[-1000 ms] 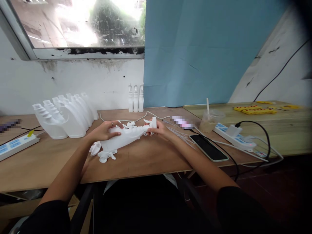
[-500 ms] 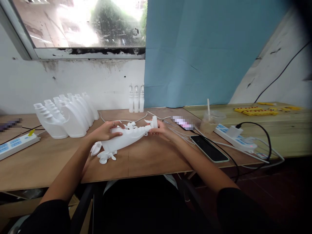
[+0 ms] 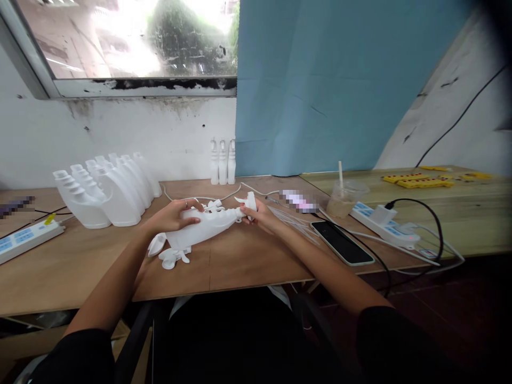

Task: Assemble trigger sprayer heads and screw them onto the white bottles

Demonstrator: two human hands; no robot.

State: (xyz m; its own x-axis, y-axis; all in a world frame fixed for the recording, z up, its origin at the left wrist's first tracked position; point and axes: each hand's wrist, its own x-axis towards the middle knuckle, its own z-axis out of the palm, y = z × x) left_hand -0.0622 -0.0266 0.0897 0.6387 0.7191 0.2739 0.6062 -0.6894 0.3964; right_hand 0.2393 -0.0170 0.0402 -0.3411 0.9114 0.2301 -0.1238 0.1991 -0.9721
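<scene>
A white plastic spray bottle lies tilted over the table, its neck pointing right. My left hand is closed around the bottle's wide body from above. At the neck, my right hand grips a white trigger spray head, whose trigger points left. The fingers partly hide the joint between head and neck. Loose white spray heads lie below the bottle's base, one more white piece sits by my left wrist, and others show behind the bottle.
Several open white bottles stand at the left; three slim ones with heads stand by the wall. To the right are a phone, a drink cup, a power strip and cables. Another power strip lies far left.
My right hand and the spray head have shifted slightly and turned at the bottle's neck; the head now tilts more. My left hand keeps its hold on the bottle body.
</scene>
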